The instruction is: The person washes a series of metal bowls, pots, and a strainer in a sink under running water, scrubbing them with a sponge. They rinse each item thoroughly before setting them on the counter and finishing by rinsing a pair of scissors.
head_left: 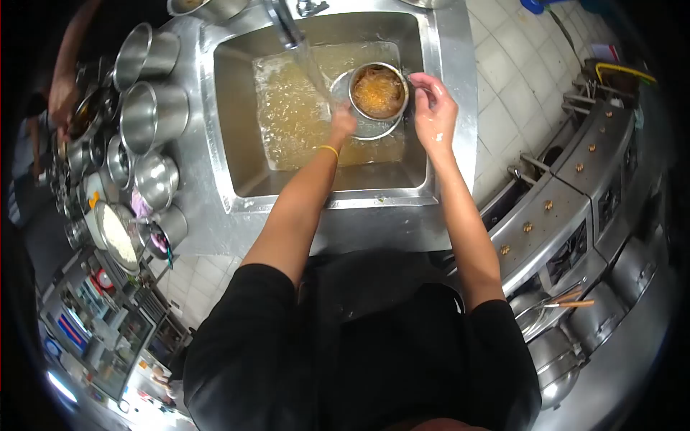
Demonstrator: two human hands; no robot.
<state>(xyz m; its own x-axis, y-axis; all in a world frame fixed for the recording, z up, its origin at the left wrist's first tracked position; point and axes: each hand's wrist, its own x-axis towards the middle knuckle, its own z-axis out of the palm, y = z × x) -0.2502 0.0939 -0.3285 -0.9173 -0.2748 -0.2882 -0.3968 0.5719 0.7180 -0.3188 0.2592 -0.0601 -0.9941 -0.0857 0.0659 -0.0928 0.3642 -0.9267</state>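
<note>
A round metal pot (pixel 378 91) with brown, orange-tinted contents is held over the right part of the steel sink (pixel 236 115). My right hand (pixel 435 115) is at the pot's right rim, thumb and fingers curved around its edge. My left hand (pixel 343 121) is at the lower left of the pot, over a larger round metal vessel (pixel 374 130) that sits in the cloudy, yellowish water (pixel 287 108). Its fingers are blurred, and what they hold is unclear. Water runs from the faucet (pixel 286 30) beside my left hand.
Several metal pots (pixel 154 115) stand on the counter left of the sink. Below them is a strainer (pixel 118 237) with pale food. Another person's hand (pixel 63 100) is at the far left. Stoves (pixel 557 215) line the right side, beyond the tiled floor (pixel 503 72).
</note>
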